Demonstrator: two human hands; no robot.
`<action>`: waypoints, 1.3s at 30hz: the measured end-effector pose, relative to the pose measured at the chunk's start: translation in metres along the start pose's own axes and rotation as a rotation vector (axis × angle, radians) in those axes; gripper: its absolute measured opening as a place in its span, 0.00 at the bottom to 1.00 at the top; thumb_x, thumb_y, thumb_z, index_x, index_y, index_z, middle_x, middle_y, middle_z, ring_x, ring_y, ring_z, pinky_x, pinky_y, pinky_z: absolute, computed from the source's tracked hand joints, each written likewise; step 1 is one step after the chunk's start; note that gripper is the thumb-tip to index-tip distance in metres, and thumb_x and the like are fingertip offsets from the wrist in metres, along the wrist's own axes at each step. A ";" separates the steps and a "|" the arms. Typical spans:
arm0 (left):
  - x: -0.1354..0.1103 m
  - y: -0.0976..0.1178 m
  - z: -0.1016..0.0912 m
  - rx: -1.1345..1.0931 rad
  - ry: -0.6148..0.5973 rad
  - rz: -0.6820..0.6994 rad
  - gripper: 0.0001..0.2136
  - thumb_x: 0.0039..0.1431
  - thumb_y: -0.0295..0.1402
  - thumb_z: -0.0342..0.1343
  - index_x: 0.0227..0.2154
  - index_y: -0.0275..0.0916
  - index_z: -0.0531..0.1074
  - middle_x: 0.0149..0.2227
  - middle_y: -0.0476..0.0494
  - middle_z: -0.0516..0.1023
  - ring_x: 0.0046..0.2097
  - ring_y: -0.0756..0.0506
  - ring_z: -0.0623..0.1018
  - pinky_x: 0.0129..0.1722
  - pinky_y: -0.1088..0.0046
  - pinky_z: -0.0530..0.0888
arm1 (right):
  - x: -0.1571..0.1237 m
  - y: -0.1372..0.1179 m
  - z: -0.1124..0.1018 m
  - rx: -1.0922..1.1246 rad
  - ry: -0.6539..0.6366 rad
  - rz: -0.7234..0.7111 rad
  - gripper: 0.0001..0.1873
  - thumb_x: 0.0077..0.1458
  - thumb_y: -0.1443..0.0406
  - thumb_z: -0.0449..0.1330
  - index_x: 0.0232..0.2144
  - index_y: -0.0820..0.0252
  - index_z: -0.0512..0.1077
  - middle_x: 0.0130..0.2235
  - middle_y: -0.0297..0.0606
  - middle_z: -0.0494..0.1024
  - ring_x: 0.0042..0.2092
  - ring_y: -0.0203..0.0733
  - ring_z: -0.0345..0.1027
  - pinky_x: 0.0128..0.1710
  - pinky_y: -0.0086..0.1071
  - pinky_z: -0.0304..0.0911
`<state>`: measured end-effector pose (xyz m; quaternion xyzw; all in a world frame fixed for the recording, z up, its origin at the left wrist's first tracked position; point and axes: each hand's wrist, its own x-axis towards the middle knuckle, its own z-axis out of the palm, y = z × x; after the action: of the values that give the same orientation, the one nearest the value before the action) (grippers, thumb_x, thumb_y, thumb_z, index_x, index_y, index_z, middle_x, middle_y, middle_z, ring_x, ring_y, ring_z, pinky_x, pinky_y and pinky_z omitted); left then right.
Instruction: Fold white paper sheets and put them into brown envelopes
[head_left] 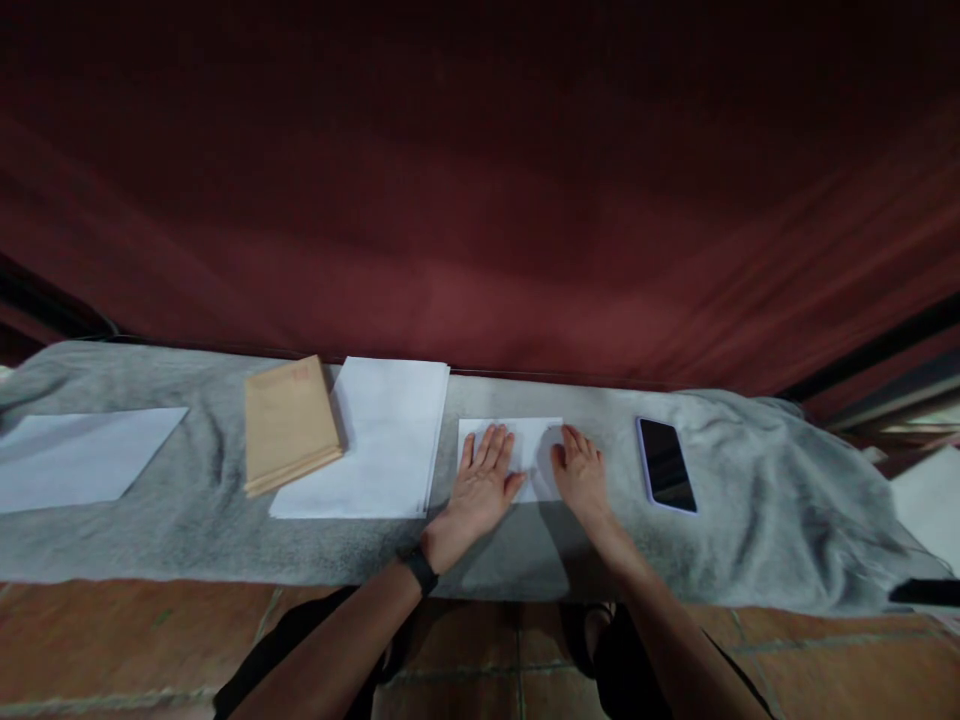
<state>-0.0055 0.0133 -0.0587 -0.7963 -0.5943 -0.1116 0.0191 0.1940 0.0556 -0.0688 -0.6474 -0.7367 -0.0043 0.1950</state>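
A small sheet of white paper (534, 455), apparently folded, lies on the grey cloth in front of me. My left hand (484, 482) rests flat across its left part, fingers stretched out and thumb apart. At the paper's right edge, my right hand (583, 478) presses down with its fingertips, the fingers a little bent and the thumb apart. Neither hand grips anything. Parts of the paper are hidden under both hands. Left of my hands is a stack of larger white sheets (382, 435), with a pile of brown envelopes (291, 425) overlapping its left side.
A phone in a pale purple case (667, 465) lies right of my right hand. Another white sheet (82, 455) is at the far left. The grey cloth (750, 500) covers a long, narrow surface, backed by a dark red wall or curtain (480, 220). Tiled floor shows below.
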 end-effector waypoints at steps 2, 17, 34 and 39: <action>-0.001 0.005 0.002 -0.026 0.002 0.047 0.31 0.70 0.50 0.38 0.68 0.36 0.54 0.70 0.36 0.55 0.72 0.38 0.51 0.70 0.48 0.49 | 0.006 0.006 -0.006 0.032 -0.021 0.069 0.22 0.66 0.64 0.47 0.57 0.64 0.69 0.52 0.51 0.77 0.51 0.50 0.70 0.52 0.41 0.62; -0.002 -0.002 0.003 -0.007 0.000 0.102 0.31 0.70 0.51 0.38 0.68 0.36 0.54 0.70 0.37 0.55 0.72 0.40 0.52 0.70 0.51 0.50 | 0.003 0.020 -0.020 0.236 -0.172 0.168 0.13 0.61 0.66 0.52 0.45 0.57 0.72 0.40 0.40 0.82 0.40 0.46 0.77 0.39 0.34 0.66; 0.005 0.009 0.005 -0.045 0.027 0.164 0.27 0.70 0.40 0.41 0.66 0.29 0.56 0.69 0.32 0.58 0.71 0.40 0.54 0.70 0.54 0.50 | -0.004 -0.025 0.002 0.308 -0.076 -0.219 0.25 0.69 0.62 0.42 0.62 0.60 0.65 0.59 0.48 0.72 0.62 0.45 0.64 0.61 0.43 0.61; 0.005 0.010 0.004 -0.020 0.017 0.192 0.27 0.70 0.38 0.41 0.66 0.27 0.55 0.69 0.30 0.57 0.71 0.39 0.55 0.70 0.52 0.48 | -0.019 -0.039 0.013 0.085 -0.107 -0.315 0.26 0.70 0.64 0.39 0.66 0.63 0.60 0.67 0.49 0.62 0.69 0.47 0.50 0.67 0.50 0.48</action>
<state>0.0056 0.0159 -0.0610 -0.8488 -0.5138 -0.1218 0.0270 0.1544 0.0345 -0.0767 -0.5146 -0.8378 0.0309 0.1798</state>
